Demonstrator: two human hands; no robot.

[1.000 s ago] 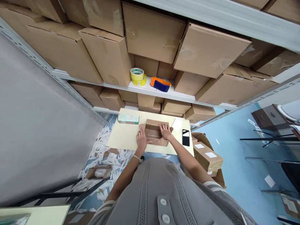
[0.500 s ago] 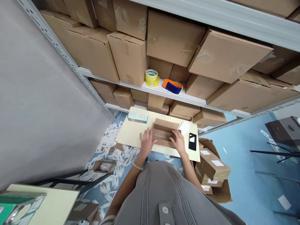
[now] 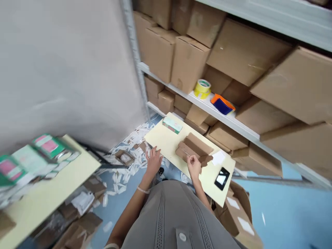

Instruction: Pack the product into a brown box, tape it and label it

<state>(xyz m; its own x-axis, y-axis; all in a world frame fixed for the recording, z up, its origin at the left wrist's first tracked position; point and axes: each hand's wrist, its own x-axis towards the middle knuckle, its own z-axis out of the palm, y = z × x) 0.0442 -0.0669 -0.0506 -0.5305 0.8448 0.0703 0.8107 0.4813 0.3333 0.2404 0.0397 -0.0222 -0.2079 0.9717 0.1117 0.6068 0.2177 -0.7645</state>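
Your R hand (image 3: pixel 194 166) is at the near side of the brown cardboard carton (image 3: pixel 193 147), fingertips pinched together on a thin pale strip (image 3: pixel 186 153) that runs toward the carton's top. Can't tell from this view what the strip is: tape, thread or wire are all poss. Your L hand (image 3: pixel 153 160) is open, fingers spread, off the carton & near the surface's near-left edge, w/ no clear contact w/ anything.

The carton lies on the pale yellow surface (image 3: pixel 161 138), approx mid-board, w/ its folded sections sitting in ridges & a brown tab (image 3: pixel 206 160) sticking out on the right. Progress as far as you can see: the card is folded into shape, but it isn't closed flat, the tab's still loose, & no tape shows on it. Can't tell what's inside, if anything.

A white paper slip (image 3: pixel 218 158) lies just beside the tab, a black phone (image 3: pixel 222 178) near the right edge, & a green-and-white box (image 3: pixel 172 125) at the far end. Up on the white shelf (image 3: pixel 241 125), a yellow tape roll (image 3: pixel 202 88) & a blue-and-orange tape dispenser (image 3: pixel 222 104) sit well apart from both hands.
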